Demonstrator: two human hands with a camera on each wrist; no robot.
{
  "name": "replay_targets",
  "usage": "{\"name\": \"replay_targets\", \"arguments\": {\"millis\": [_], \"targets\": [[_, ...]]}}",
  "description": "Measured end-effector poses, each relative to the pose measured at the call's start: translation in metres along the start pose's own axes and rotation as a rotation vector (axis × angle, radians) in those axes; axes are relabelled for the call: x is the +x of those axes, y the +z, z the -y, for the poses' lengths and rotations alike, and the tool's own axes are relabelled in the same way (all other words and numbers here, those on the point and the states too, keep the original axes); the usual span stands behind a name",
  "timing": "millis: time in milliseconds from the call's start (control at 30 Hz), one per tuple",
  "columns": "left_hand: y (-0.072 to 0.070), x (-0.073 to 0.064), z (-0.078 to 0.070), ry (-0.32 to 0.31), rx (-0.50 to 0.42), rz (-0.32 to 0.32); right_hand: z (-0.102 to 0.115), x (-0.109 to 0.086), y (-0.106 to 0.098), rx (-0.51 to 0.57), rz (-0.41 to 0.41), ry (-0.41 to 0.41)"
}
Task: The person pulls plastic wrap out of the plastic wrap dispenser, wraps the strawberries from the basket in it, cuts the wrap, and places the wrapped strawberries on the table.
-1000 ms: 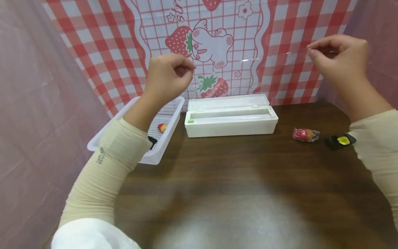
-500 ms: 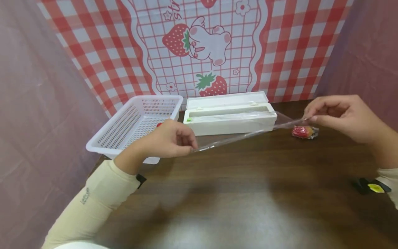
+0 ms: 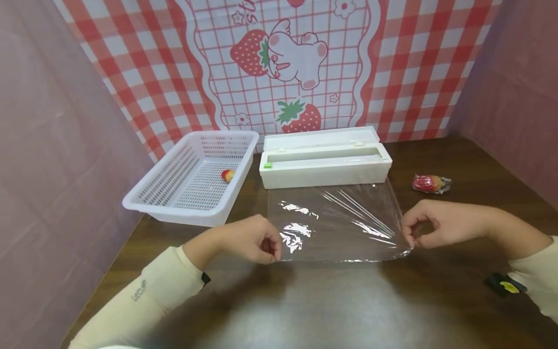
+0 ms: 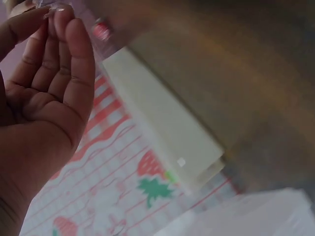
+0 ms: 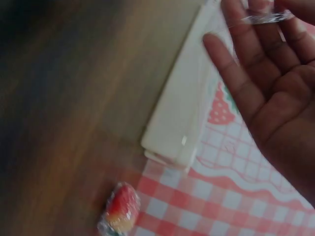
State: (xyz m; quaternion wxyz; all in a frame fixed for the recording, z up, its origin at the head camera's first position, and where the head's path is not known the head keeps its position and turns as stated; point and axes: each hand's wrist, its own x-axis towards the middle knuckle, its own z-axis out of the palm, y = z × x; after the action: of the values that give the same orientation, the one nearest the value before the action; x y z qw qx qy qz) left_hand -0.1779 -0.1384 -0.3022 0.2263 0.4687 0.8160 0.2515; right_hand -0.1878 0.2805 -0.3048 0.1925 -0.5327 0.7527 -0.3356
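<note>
A sheet of clear cling film (image 3: 331, 223) stretches from the white dispenser box (image 3: 327, 173) toward the front of the wooden table. My left hand (image 3: 250, 240) pinches its near left corner between thumb and fingertips. At the near right corner my right hand (image 3: 449, 224) pinches the film, which is bunched there and creased diagonally. The box stands with its lid tilted up at the back, and a green slider (image 3: 268, 165) sits on its left end. In the right wrist view the film's edge (image 5: 268, 18) shows between thumb and fingers.
A white perforated basket (image 3: 170, 212) stands at the left with a red and yellow fruit (image 3: 227, 175) inside. Right of the box lies a film-wrapped red and yellow fruit (image 3: 430, 184). A checked strawberry cloth (image 3: 405, 72) hangs behind, with pink curtains at both sides.
Both hands have come down from high above the table to its surface, drawing out the film. It went from a narrow strand half a second ago to a spread sheet.
</note>
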Motion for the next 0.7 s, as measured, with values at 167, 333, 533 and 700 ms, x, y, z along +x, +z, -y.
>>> {"name": "replay_targets", "arguments": {"millis": [167, 333, 533, 700], "targets": [[0.018, 0.01, 0.018, 0.016, 0.085, 0.054, -0.005, 0.01, 0.011, -0.072, 0.053, 0.101], [0.027, 0.016, 0.025, 0.021, 0.162, 0.09, -0.009, 0.017, 0.02, -0.113, 0.086, 0.133], [0.032, 0.018, 0.023, 0.005, 0.272, 0.087, -0.01, 0.017, 0.027, -0.149, 0.099, 0.194], [0.038, 0.014, 0.015, -0.048, 0.372, 0.074, -0.006, 0.016, 0.032, -0.206, 0.118, 0.23]]}}
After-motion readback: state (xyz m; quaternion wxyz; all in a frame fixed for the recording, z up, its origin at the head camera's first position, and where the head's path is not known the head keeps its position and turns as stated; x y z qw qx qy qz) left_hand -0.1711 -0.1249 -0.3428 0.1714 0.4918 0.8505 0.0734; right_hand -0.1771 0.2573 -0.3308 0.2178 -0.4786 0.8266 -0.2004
